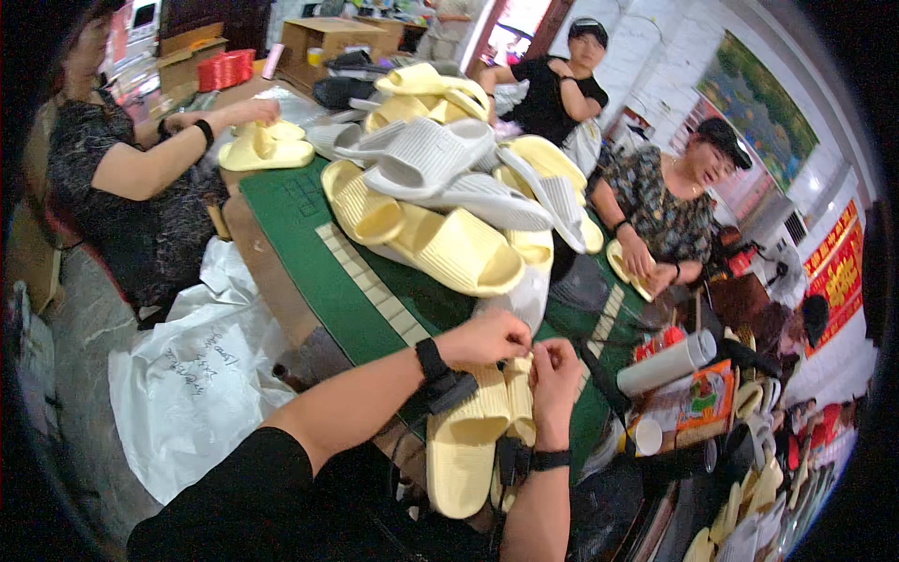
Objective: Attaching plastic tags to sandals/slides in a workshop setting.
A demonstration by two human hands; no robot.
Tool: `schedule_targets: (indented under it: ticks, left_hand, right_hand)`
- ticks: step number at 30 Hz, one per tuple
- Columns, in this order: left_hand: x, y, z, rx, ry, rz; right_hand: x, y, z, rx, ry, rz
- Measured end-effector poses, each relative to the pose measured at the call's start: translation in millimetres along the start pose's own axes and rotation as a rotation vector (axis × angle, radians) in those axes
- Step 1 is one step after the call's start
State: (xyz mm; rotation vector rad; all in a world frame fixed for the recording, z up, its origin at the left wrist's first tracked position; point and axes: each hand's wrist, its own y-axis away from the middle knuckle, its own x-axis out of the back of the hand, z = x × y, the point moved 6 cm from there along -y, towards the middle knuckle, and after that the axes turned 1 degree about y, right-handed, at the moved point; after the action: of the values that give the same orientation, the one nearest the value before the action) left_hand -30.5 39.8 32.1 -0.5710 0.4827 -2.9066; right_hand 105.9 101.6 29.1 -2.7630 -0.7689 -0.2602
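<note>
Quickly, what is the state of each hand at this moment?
Left hand: fingers closed, pinching at the top of the yellow slippers.
Right hand: fingers closed at the same spot; what they pinch cannot be told.

Hands on yellow slippers at a crowded table

The left hand (487, 337) and right hand (554, 375) pinch together at a pair of yellow slippers (473, 431) on the green table (309, 253), below a slipper pile (449, 178).

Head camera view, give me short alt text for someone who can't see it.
The person's left hand and right hand pinch together at the top of a pair of pale yellow ribbed foam slippers on a green table. Behind, a heap of yellow and white slippers, with three other people seated around.
</note>
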Motion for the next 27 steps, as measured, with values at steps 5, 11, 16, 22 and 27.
schedule_targets:
  ticks: [5,11,16,22,27]
  left_hand:
    - [-3,3,-7,0.007,0.007,0.037]
    - [1,2,0,0.031,0.000,0.034]
    - [2,1,-7,0.053,0.107,0.049]
    - [5,-2,1,-0.011,-0.094,-0.095]
    - [-16,10,49,-0.043,-0.250,-0.308]
  right_hand:
    - [-3,1,1,-0.005,-0.022,-0.019]
    - [-2,-1,1,-0.008,-0.085,-0.001]
    - [23,3,-32,0.213,-0.242,0.253]
    - [62,34,-103,0.470,-0.312,0.478]
    - [105,96,-174,0.704,-0.379,0.598]
